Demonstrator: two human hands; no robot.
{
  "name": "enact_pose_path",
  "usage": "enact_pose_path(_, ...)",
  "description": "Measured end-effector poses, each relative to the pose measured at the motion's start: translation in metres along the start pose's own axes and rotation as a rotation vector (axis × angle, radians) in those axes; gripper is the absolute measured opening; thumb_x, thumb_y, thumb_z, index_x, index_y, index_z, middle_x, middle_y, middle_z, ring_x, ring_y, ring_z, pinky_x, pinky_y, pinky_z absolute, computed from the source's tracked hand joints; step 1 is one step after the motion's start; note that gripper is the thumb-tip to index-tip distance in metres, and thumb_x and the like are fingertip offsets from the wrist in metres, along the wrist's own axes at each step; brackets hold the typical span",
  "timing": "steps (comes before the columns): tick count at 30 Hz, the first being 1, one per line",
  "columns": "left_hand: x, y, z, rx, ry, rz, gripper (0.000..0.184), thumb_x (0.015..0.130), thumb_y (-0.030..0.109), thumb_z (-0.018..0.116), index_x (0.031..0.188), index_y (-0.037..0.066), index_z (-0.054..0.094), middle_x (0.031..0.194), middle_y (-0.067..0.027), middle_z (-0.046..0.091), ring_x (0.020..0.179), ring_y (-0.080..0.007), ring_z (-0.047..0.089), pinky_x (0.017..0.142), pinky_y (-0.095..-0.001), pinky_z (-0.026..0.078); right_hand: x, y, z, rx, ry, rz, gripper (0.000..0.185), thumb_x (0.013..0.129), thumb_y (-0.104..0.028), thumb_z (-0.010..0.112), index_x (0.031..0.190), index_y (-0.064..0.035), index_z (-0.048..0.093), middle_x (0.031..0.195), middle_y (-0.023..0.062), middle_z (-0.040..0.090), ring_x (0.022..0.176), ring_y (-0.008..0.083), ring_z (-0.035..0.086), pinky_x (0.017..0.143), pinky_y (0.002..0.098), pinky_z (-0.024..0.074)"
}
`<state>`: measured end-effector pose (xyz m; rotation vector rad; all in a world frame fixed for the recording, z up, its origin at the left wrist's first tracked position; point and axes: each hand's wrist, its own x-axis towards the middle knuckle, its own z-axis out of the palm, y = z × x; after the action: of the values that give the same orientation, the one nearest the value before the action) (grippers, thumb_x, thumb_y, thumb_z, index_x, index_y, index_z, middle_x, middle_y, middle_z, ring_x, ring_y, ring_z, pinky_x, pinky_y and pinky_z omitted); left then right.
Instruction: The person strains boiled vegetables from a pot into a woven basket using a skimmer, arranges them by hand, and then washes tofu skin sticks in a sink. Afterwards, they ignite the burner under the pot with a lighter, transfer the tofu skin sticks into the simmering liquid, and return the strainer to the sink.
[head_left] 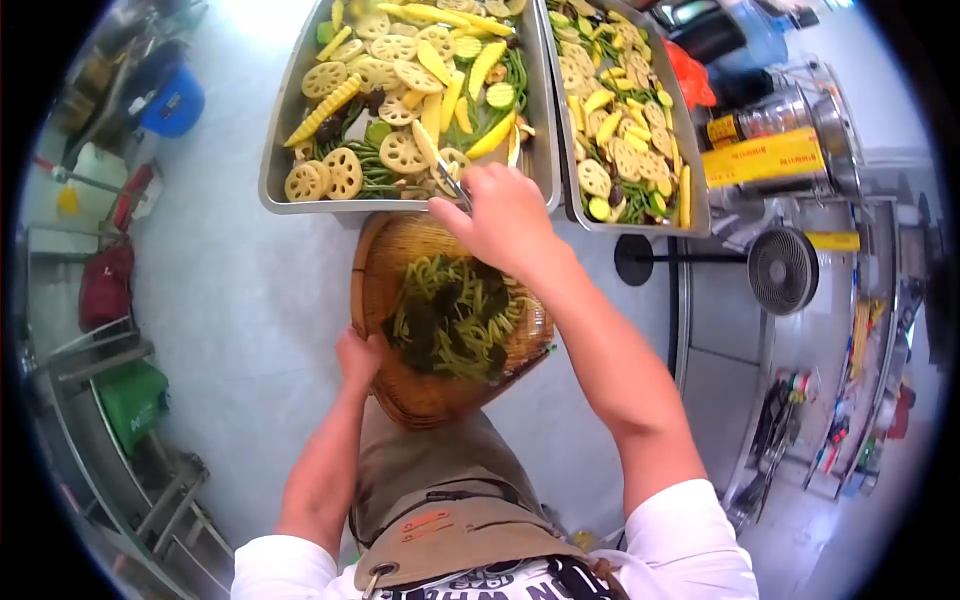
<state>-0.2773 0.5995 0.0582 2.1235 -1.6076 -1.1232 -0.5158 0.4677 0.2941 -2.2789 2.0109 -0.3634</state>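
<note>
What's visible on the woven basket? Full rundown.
The woven basket is golden-brown, looks like bamboo, and has a smoother band around its rim. Green vegetable strips and darker pieces lie in it. The left hand grips its left side. It sits just below the near edge of the left tray; whether they touch is unclear. The right hand and wrist hide part of its upper right.

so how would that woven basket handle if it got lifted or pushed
The woven basket is probably light for its size, judging by its wickerwork. It may tip if lifted as is, since the left hand holds only one side. The green strips would likely shift, lying loosely heaped.
</note>
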Motion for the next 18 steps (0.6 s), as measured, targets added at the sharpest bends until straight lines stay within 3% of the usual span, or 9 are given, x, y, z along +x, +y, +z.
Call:
enact_pose_path(3, 0.014, -0.006, -0.007, 0.043, 0.002, 0.006, 0.023, 0.069, 0.014, 0.061, 0.083, -0.003, 0.057, 0.079, -0.0254, 0.061, 0.08, -0.0448, 0.057, 0.071, -0.048, 0.046, 0.015, -0.001, 0.004, -0.013, -0.233, 0.189, 0.027, 0.081, -0.024, 0.059, 0.09, 0.0011, 0.06, 0.082, 0.0206, 0.062, 0.078, 0.0369, 0.06, 0.072, 0.0433, 0.0467)
enact_pose_path(7, 0.021, -0.005, -0.005, 0.003, -0.037, 0.021, 0.023, 0.069, 0.015, 0.061, 0.083, -0.003, 0.058, 0.079, -0.0247, 0.061, 0.081, -0.0432, 0.058, 0.072, -0.0473, 0.047, 0.006, 0.008, -0.009, 0.032, -0.211, 0.243, 0.022, 0.08, -0.02, 0.058, 0.089, 0.0006, 0.06, 0.081, 0.0224, 0.063, 0.075, 0.0361, 0.061, 0.071, 0.0421, 0.0479)
enact_pose_path(10, 0.018, 0.006, -0.013, 0.031, -0.048, -0.053, 0.024, 0.069, 0.016, 0.062, 0.084, -0.003, 0.059, 0.082, -0.0239, 0.062, 0.083, -0.0413, 0.059, 0.073, -0.0462, 0.047, -0.013, 0.007, -0.05, 0.244, -0.074, 0.404, 0.019, 0.081, -0.02, 0.058, 0.082, -0.0013, 0.058, 0.078, 0.0149, 0.064, 0.076, 0.0275, 0.063, 0.065, 0.0376, 0.0465)
enact_pose_path(14, 0.019, 0.008, -0.021, 0.084, -0.086, -0.132, 0.029, 0.068, 0.021, 0.064, 0.084, -0.002, 0.06, 0.085, -0.0227, 0.063, 0.084, -0.0399, 0.059, 0.074, -0.0453, 0.047, -0.078, 0.005, -0.124, 0.717, 0.149, 0.658, 0.024, 0.08, -0.021, 0.064, 0.09, 0.0001, 0.061, 0.078, 0.002, 0.059, 0.067, 0.0089, 0.051, 0.06, 0.0226, 0.0423)
enact_pose_path(18, 0.016, 0.003, -0.023, 0.116, -0.104, -0.091, 0.032, 0.068, 0.024, 0.065, 0.084, -0.002, 0.06, 0.085, -0.0217, 0.063, 0.083, -0.0392, 0.06, 0.074, -0.0443, 0.047, -0.196, 0.029, -0.127, 1.258, 0.323, 0.932, 0.032, 0.075, -0.004, 0.057, 0.106, 0.0013, 0.059, 0.103, 0.0112, 0.061, 0.074, 0.0172, 0.06, 0.066, 0.0302, 0.0517)
